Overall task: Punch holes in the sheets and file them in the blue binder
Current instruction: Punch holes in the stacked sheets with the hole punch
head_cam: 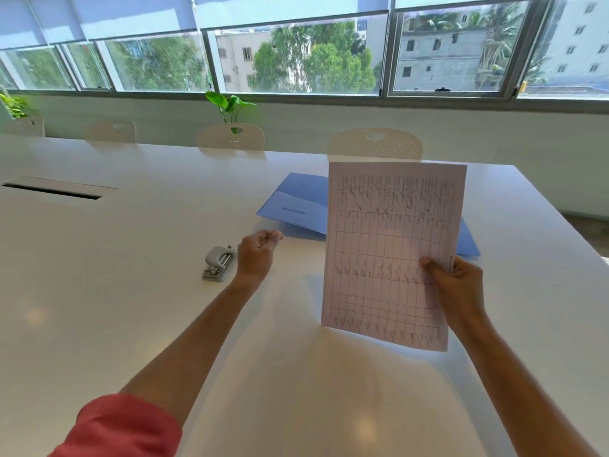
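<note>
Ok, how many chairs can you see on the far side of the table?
4: one far left, one left of centre, one before the plant, one behind the sheets. More may sit out of frame.

one sheet [389,252], one blue binder [296,206], one hole punch [218,262], four chairs [375,144], two plants [230,105]
</note>
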`<state>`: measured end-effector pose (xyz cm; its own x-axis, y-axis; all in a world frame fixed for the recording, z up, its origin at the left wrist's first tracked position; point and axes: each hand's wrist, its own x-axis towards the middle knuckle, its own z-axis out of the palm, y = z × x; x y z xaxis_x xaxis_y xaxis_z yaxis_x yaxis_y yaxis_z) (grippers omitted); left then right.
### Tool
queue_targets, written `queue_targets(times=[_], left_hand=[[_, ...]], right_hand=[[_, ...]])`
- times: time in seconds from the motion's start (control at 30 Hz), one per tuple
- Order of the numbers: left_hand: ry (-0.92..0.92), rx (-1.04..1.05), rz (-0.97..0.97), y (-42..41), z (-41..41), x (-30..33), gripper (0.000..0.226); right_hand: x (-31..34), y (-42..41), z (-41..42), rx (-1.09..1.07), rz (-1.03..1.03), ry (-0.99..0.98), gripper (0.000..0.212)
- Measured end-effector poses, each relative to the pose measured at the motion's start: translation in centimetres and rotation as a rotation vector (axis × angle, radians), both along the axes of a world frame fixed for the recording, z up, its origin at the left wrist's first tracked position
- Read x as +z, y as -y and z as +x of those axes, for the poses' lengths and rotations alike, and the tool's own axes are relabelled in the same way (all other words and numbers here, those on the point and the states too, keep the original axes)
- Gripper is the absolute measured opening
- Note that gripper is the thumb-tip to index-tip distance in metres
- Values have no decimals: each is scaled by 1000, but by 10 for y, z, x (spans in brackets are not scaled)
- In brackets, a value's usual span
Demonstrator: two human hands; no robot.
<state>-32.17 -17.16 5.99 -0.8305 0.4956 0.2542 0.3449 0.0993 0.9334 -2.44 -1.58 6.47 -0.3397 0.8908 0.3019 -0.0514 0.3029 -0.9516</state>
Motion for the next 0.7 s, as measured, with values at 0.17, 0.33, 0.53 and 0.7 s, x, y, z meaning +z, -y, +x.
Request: queue_targets(times=[0.17,0.33,0.53,0.7], left_hand=[[-254,241,-219,22,-47,-4,16],[-271,346,-349,44,-77,-10,21],[-156,412,-507,62,-94,-25,40],[-31,435,-607,65,-99,-22,38]], right_hand=[[2,0,-6,41,-40,1,15],[1,-2,-12,72,-41,18,16],[-5,-5,-19,89,-53,38,14],[-9,-6,-22,89,-69,53,15]])
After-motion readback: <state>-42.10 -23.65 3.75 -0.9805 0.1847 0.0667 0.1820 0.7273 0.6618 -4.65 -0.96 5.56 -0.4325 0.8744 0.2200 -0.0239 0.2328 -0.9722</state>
